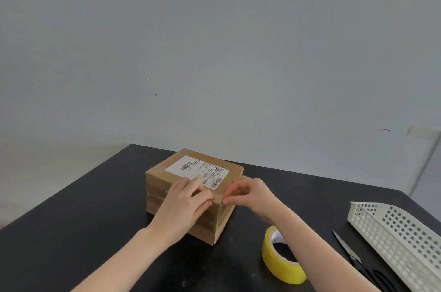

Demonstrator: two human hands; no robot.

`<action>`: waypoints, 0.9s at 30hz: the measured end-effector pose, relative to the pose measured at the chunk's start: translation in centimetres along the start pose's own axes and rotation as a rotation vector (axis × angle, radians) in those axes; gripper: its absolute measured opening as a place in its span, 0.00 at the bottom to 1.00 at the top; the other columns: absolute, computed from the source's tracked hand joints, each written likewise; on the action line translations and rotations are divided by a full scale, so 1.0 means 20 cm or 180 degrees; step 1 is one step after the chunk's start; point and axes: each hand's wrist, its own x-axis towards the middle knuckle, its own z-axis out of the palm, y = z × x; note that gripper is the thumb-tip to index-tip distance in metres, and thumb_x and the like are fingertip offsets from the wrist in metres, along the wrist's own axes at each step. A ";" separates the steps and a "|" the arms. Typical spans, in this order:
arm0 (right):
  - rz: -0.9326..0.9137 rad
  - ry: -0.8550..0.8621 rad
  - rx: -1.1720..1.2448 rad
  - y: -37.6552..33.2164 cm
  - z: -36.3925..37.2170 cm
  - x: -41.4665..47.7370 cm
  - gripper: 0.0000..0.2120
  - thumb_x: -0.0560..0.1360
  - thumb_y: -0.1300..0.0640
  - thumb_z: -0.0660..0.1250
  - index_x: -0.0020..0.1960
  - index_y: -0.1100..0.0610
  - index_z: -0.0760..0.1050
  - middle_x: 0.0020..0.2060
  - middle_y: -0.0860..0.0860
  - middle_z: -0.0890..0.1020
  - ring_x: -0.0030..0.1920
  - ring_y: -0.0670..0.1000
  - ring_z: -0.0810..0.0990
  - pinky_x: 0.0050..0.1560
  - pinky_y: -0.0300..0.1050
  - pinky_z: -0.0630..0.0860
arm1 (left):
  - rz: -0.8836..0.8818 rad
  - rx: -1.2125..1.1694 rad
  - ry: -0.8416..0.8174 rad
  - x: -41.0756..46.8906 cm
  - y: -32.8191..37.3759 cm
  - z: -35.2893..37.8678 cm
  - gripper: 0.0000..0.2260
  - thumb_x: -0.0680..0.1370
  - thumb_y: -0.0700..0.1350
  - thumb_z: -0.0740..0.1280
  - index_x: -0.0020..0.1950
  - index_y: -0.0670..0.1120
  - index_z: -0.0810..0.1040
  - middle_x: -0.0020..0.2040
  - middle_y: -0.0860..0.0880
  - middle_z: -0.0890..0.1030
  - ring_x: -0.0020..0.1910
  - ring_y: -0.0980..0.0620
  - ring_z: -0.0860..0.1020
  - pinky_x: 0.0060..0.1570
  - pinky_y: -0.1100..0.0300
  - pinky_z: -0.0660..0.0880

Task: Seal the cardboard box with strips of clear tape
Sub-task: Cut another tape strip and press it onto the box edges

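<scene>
A brown cardboard box (167, 173) with a white shipping label (198, 170) on top sits on the black table (83, 215). My left hand (185, 203) lies over the box's near top edge, its fingers pressing on the near corner. My right hand (248, 192) has curled fingers and pinches a tape strip (218, 199) at that same corner. The strip is clear and hard to make out. A yellow tape roll (280, 265) lies on the table right of the box, partly behind my right forearm.
Black-handled scissors (355, 258) lie right of the roll. A white perforated plastic basket (396, 237) stands at the table's right edge. A grey wall rises behind the table.
</scene>
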 end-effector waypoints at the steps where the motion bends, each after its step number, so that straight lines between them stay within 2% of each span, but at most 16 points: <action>1: 0.0007 0.0001 0.0012 0.00 0.00 0.00 0.07 0.64 0.54 0.79 0.40 0.55 0.84 0.50 0.49 0.81 0.52 0.50 0.81 0.60 0.51 0.78 | -0.0028 -0.0050 0.0011 -0.01 0.00 0.00 0.09 0.78 0.53 0.60 0.51 0.54 0.79 0.48 0.55 0.74 0.50 0.54 0.73 0.51 0.58 0.74; 5: -0.0021 0.0243 0.0043 0.02 0.03 -0.01 0.07 0.64 0.55 0.80 0.39 0.55 0.84 0.48 0.47 0.81 0.50 0.48 0.82 0.58 0.50 0.79 | -0.0073 -0.0084 0.0054 0.00 0.01 0.00 0.08 0.77 0.52 0.62 0.50 0.53 0.79 0.47 0.54 0.74 0.48 0.53 0.74 0.49 0.57 0.75; 9: -0.0010 0.0031 0.0054 0.01 0.01 -0.04 0.09 0.64 0.54 0.80 0.43 0.55 0.85 0.51 0.45 0.80 0.49 0.46 0.82 0.54 0.41 0.79 | -0.0046 -0.0119 0.0005 0.00 0.00 0.00 0.10 0.78 0.54 0.60 0.50 0.53 0.79 0.47 0.54 0.74 0.48 0.54 0.73 0.48 0.58 0.75; 16: -0.0156 0.0368 -0.0312 0.01 0.09 -0.04 0.12 0.63 0.52 0.81 0.40 0.57 0.82 0.51 0.43 0.76 0.41 0.46 0.81 0.48 0.44 0.81 | -0.0146 -0.0261 -0.0095 0.01 0.01 -0.03 0.10 0.77 0.55 0.60 0.49 0.54 0.79 0.46 0.56 0.73 0.47 0.55 0.73 0.47 0.58 0.75; 20: -0.0126 0.0345 -0.0304 -0.02 0.08 -0.07 0.14 0.63 0.47 0.79 0.44 0.51 0.81 0.53 0.41 0.74 0.46 0.47 0.80 0.46 0.37 0.78 | -0.0516 -0.0879 -0.0490 0.06 -0.03 -0.12 0.15 0.75 0.60 0.62 0.56 0.58 0.79 0.50 0.63 0.74 0.53 0.64 0.72 0.53 0.63 0.73; 22: -0.0143 0.0512 -0.0384 -0.03 0.11 -0.08 0.17 0.62 0.43 0.79 0.47 0.45 0.78 0.56 0.40 0.71 0.50 0.46 0.78 0.49 0.35 0.75 | -0.0816 -0.0983 -0.0375 0.07 -0.08 -0.17 0.17 0.75 0.60 0.61 0.61 0.58 0.78 0.56 0.66 0.75 0.57 0.68 0.71 0.58 0.66 0.68; 24: -0.0200 0.0596 -0.0518 -0.01 0.14 -0.09 0.20 0.62 0.41 0.78 0.51 0.40 0.76 0.58 0.40 0.67 0.55 0.44 0.75 0.54 0.36 0.73 | -0.1232 -0.0784 0.0007 0.08 -0.18 -0.18 0.15 0.78 0.56 0.61 0.63 0.56 0.77 0.61 0.60 0.75 0.61 0.62 0.70 0.62 0.61 0.67; 25: -0.0234 0.0594 -0.0599 0.00 0.15 -0.10 0.21 0.63 0.40 0.77 0.53 0.39 0.75 0.59 0.39 0.66 0.57 0.43 0.73 0.57 0.36 0.73 | -0.1497 -0.0620 0.0033 0.07 -0.23 -0.18 0.15 0.79 0.54 0.61 0.64 0.55 0.76 0.64 0.57 0.74 0.65 0.57 0.69 0.64 0.56 0.67; 27: -0.0335 0.0608 -0.0805 0.02 0.18 -0.10 0.20 0.65 0.40 0.75 0.55 0.40 0.76 0.59 0.38 0.66 0.58 0.42 0.71 0.59 0.36 0.72 | -0.1908 -0.0434 -0.0296 0.06 -0.31 -0.17 0.15 0.81 0.52 0.59 0.67 0.53 0.75 0.70 0.51 0.70 0.70 0.49 0.65 0.67 0.49 0.66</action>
